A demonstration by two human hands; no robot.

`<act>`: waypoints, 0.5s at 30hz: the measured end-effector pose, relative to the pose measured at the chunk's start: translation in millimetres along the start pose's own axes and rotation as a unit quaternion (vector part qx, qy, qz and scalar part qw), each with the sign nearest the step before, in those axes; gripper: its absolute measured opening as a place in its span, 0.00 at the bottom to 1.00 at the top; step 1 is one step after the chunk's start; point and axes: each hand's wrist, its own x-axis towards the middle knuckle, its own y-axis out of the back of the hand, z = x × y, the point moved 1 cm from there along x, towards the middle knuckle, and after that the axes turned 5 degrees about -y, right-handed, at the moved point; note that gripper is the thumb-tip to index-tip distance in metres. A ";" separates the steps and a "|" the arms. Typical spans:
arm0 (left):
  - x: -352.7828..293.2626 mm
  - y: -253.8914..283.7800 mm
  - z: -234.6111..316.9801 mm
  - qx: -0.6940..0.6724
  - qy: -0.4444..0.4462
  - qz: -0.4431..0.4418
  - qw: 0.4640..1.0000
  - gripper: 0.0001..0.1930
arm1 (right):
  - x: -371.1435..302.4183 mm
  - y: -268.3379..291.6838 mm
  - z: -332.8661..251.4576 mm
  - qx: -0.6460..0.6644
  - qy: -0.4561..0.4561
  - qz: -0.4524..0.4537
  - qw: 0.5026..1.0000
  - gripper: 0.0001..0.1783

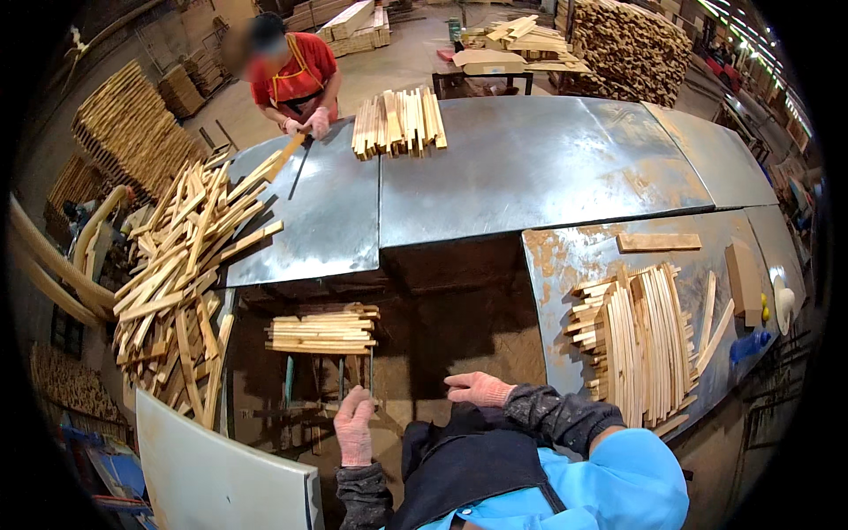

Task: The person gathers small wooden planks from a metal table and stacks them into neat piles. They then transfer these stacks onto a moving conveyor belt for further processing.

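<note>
Both of my hands wear pale pink work gloves, and neither holds anything. My left hand (354, 431) is open, its fingers stretched out just below a metal rack (342, 378). On that rack lies a neat stack of short wooden strips (322, 330), a little beyond my left hand and apart from it. My right hand (480, 389) is open in front of my dark apron (468, 468), with its fingers pointing left. To its right, a large pile of wooden strips (649, 344) rests on a metal table.
Loose strips (181, 274) heap up at left, beside a pale panel (221, 468). Grey metal tables (530, 168) surround the gap before me. A bundle of strips (399, 124) lies on the far table. Across it, a person in red (305, 75) handles a strip. A blue bottle (749, 346) lies right.
</note>
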 end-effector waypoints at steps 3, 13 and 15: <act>44.5 -38.9 -15.0 -0.006 0.044 -0.038 0.998 0.23 | 13.1 34.2 15.1 0.044 -0.014 0.056 0.997 0.38; 230.9 -91.2 -33.0 0.067 0.104 -0.106 0.987 0.27 | 124.6 122.1 4.2 0.087 -0.081 0.081 0.990 0.38; 269.2 -106.3 -32.7 0.065 0.109 -0.105 0.986 0.27 | 146.2 148.3 -6.4 0.079 -0.084 0.111 0.987 0.37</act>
